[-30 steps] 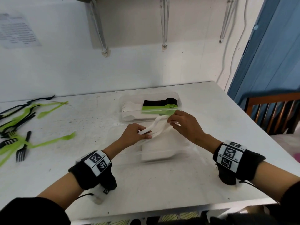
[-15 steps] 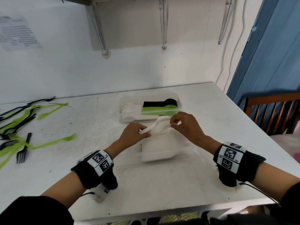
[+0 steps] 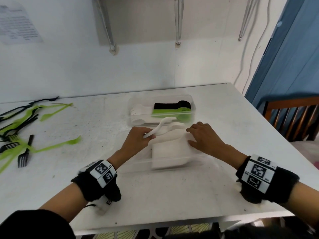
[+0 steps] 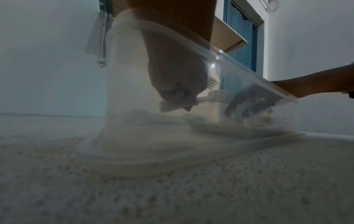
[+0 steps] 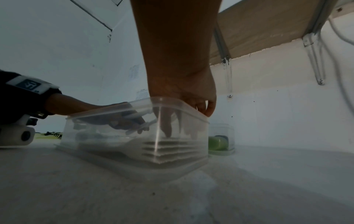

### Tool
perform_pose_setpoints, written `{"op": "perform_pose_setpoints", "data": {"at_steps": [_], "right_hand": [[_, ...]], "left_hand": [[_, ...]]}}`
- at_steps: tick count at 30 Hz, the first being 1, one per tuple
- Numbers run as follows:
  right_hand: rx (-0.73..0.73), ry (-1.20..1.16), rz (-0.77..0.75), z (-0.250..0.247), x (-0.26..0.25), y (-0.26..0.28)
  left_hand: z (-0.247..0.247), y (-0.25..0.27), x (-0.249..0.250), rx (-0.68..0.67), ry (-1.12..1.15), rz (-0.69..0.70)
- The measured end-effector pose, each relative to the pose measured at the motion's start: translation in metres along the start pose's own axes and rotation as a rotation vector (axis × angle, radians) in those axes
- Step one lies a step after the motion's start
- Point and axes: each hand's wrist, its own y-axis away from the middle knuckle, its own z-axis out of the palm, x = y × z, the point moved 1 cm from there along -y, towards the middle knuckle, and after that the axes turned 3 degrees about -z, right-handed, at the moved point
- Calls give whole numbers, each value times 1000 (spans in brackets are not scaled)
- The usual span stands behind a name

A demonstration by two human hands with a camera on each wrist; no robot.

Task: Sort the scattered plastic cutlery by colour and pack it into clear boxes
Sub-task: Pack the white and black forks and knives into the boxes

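While left hand (image 3: 138, 138) pinches one white fork (image 3: 161, 125), two clear boxes (image 3: 193, 107) visible.

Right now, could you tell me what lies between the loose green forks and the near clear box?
Only bare white table, seen in the head view, separates the green forks from the near clear box.

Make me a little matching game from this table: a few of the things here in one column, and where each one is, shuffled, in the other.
Things:
1. white fork
2. black forks
3. right hand
4. far clear box

Places or states:
A. holds white, green and black cutlery side by side
B. loose on the table's left side among green cutlery
C. held by the left hand over the near clear box
D. fingers down inside the near clear box, on the white stack

Pairs: 1-C, 2-B, 3-D, 4-A
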Motion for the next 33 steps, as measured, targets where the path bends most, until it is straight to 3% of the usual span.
{"op": "perform_pose_setpoints", "data": {"at_steps": [7,12,17,28,30,33], "right_hand": [[-112,97,-27,2,1,-3],[-131,46,-38,0,5,-5],[-138,81,-68,-3,5,-5],[-112,6,-87,0,12,1],[-80,-29,-90,1,14,4],[99,-128,-65,-3,15,5]], "left_hand": [[1,0,1,7,9,-41],[4,-1,14,-2,-112,-21],[11,-10,32,-86,-396,56],[24,-15,30,-248,-499,141],[25,-17,29,-258,-512,130],[26,-17,28,-265,-531,128]]}}
